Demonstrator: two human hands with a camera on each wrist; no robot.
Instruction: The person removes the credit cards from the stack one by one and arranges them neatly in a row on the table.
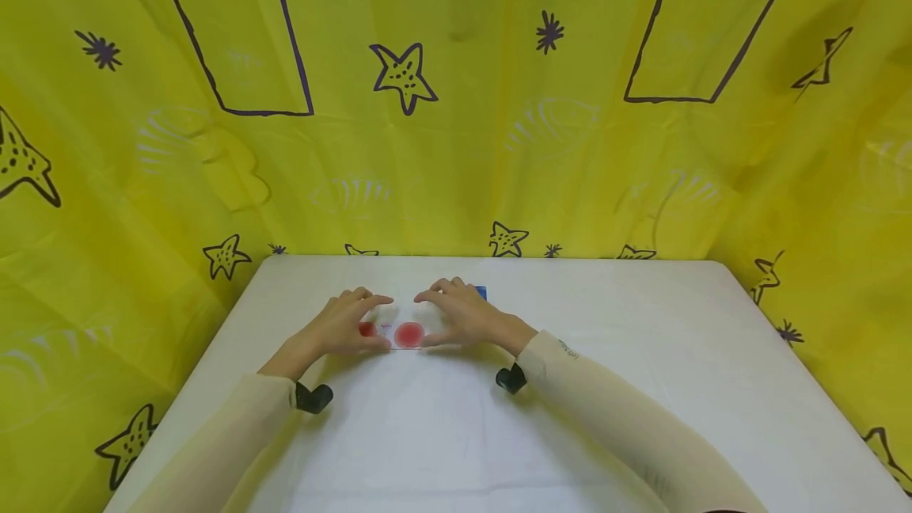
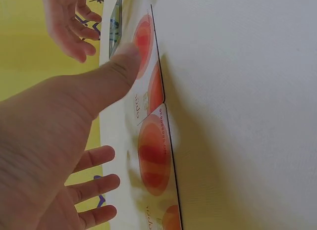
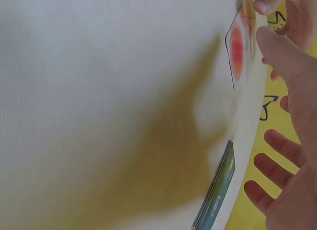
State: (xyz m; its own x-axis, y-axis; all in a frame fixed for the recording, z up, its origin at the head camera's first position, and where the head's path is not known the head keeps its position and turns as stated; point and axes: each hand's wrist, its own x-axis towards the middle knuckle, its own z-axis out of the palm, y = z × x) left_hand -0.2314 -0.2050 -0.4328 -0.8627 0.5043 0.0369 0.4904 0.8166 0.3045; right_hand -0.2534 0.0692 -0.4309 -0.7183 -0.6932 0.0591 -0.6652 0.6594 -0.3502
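Two white cards with red ovals lie end to end on the table; in the left wrist view the farther card [image 2: 142,81] meets the nearer card [image 2: 154,151] at their short edges. My left hand [image 1: 349,324] is spread over them, its thumb overlapping the farther card in its own wrist view. Opposite it, my right hand [image 1: 459,317] has its thumb tip close to the right end of the cards, fingers loosely bent and apart. Beneath the right hand's fingers is a thin stack of blue-green cards [image 3: 216,190], mostly hidden by that hand in the head view.
A white-covered table [image 1: 606,386] carries everything. Behind it and at both sides hangs a yellow curtain [image 1: 463,165] with dark drawn stars and frames. Each wrist wears a small black device, such as the left wrist's device [image 1: 313,397].
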